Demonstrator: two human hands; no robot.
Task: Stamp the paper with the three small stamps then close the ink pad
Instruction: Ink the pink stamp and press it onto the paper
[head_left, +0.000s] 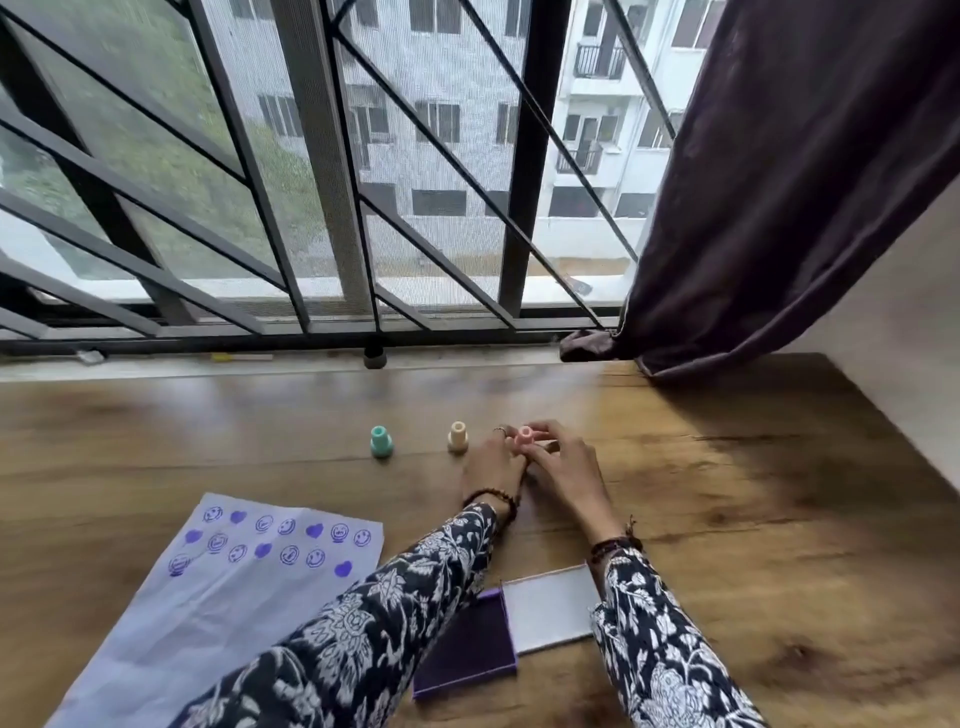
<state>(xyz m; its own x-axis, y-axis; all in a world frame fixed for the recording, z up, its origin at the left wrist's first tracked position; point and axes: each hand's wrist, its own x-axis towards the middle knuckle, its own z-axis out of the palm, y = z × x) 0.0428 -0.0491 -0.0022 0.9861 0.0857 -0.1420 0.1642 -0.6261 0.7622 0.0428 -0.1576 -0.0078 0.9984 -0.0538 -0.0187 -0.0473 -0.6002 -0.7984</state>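
Note:
A white paper (218, 613) lies at the front left of the wooden table, printed with several purple smileys and hearts. A teal stamp (381, 442) and a cream stamp (457, 437) stand upright behind it. Further right, a pink stamp (524, 436) is pinched between the fingers of my left hand (493, 462) and my right hand (566, 467), which meet around it. The purple ink pad (467, 649) lies open near the front edge, its clear lid (550, 608) folded out to the right, partly under my right sleeve.
The wooden table (779, 519) runs back to a window sill with a metal grille (363, 208). A dark curtain (779, 208) hangs at the right and rests on the table's back right corner. A small dark object (375, 357) sits on the sill.

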